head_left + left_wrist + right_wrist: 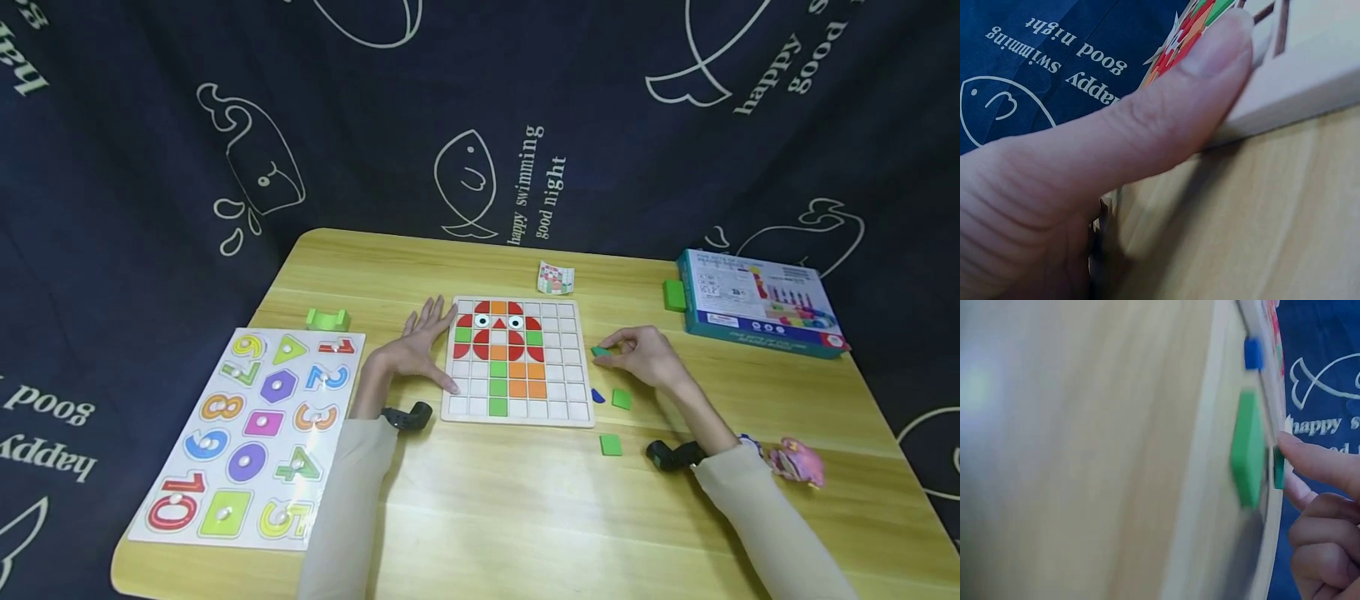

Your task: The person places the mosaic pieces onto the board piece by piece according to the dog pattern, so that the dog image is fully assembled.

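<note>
A white square grid board (459,410) lies mid-table, with red, orange and green pieces and two eye pieces set in its cells. My left hand (412,350) spreads its fingers along the board's left side. In the left wrist view its thumb (1210,69) rests on the board's rim. Just right of the board, my right hand (647,357) pinches a small green tile (600,352) between thumb and fingers, the tile standing on edge in the right wrist view. Near it lie a blue piece (597,396) and two green square tiles, one nearer (621,399), one lower (611,445).
A number-and-shape puzzle board (255,425) covers the left side. Behind it stands a green bridge-shaped block (327,320). At the back lies a picture card (556,278). A box (761,300), a green block (674,295) and a pink toy (797,462) are on the right.
</note>
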Demonstrator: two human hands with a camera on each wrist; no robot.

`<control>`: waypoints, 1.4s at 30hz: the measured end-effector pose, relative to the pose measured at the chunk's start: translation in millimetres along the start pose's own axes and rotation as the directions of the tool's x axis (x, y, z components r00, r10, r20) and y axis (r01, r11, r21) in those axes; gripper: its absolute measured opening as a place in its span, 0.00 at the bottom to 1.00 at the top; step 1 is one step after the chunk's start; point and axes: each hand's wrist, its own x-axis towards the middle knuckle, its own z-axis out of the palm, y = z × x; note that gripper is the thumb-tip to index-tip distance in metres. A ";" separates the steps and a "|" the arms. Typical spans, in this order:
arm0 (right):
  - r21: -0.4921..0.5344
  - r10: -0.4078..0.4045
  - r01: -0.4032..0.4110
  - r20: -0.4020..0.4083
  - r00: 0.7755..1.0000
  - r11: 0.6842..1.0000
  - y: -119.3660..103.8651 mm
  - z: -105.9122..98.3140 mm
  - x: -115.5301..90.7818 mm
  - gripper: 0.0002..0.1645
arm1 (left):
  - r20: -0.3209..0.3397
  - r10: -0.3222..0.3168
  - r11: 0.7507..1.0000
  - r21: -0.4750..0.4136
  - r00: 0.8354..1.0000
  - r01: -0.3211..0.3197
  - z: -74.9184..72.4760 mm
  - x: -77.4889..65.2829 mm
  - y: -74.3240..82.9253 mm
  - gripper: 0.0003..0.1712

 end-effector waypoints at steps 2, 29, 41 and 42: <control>0.056 0.007 -0.008 0.018 1.000 0.998 -8.4 5.0 -4.0 0.17 | 0.000 -0.004 1.000 0.000 1.000 0.004 -0.1 -0.1 0.1 0.84; 0.180 0.034 -0.057 0.129 0.991 0.982 -40.8 40.0 -0.9 0.15 | 0.000 0.004 1.000 -0.006 1.000 -0.004 -0.6 -0.6 0.5 0.84; 0.123 0.058 -0.071 0.105 0.993 0.990 -3.2 1.3 -25.1 0.22 | 0.001 0.002 1.000 -0.008 1.000 -0.002 -1.5 -1.0 0.5 0.84; 0.106 0.059 -0.072 0.121 0.991 0.992 1.1 -0.8 -28.4 0.23 | 0.001 0.001 1.000 -0.009 1.000 -0.001 -1.3 -1.2 0.3 0.84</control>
